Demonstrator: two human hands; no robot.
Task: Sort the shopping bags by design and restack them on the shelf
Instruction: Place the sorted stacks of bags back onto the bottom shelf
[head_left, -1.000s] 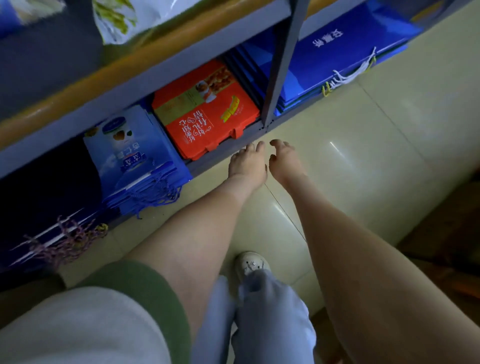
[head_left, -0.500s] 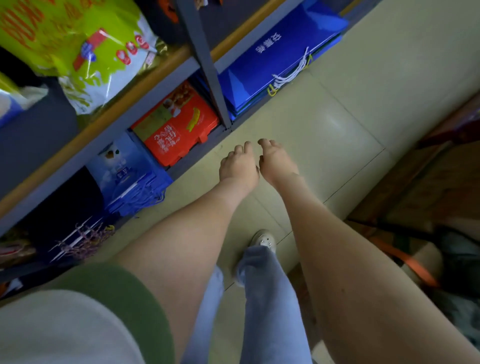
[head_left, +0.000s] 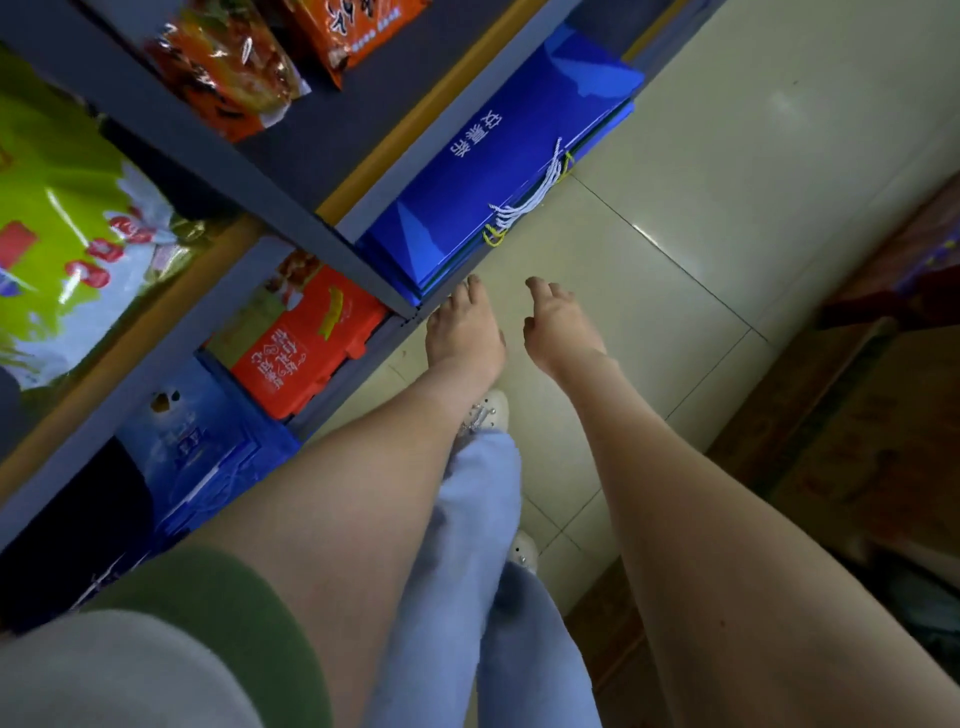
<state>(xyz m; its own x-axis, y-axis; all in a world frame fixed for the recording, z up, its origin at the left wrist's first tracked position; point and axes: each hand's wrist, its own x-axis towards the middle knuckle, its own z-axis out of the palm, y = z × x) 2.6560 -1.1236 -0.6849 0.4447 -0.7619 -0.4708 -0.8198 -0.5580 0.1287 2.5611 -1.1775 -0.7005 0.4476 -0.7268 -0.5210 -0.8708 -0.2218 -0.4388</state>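
Left hand: we hold our left hand (head_left: 465, 332) low with fingers loose and slightly bent, gripping nothing. It is just beside the near corner of the blue stack, placed, we judge, to lift that corner.
Right hand: our right hand (head_left: 558, 327) hangs alongside over the floor tiles, fingers relaxed and apart, also gripping nothing.
Blue stack: the glossy royal-blue paper shopping bags with white cord handles (head_left: 498, 171) lie flat on the bottom board of the grey metal shelf (head_left: 343, 395), handles facing the aisle for easy pulling.
Neighbours: the flat red-orange printed bags (head_left: 306, 348) and pale-blue printed bags (head_left: 208, 447) sit in separate piles in the next bay, so each design stays apart.
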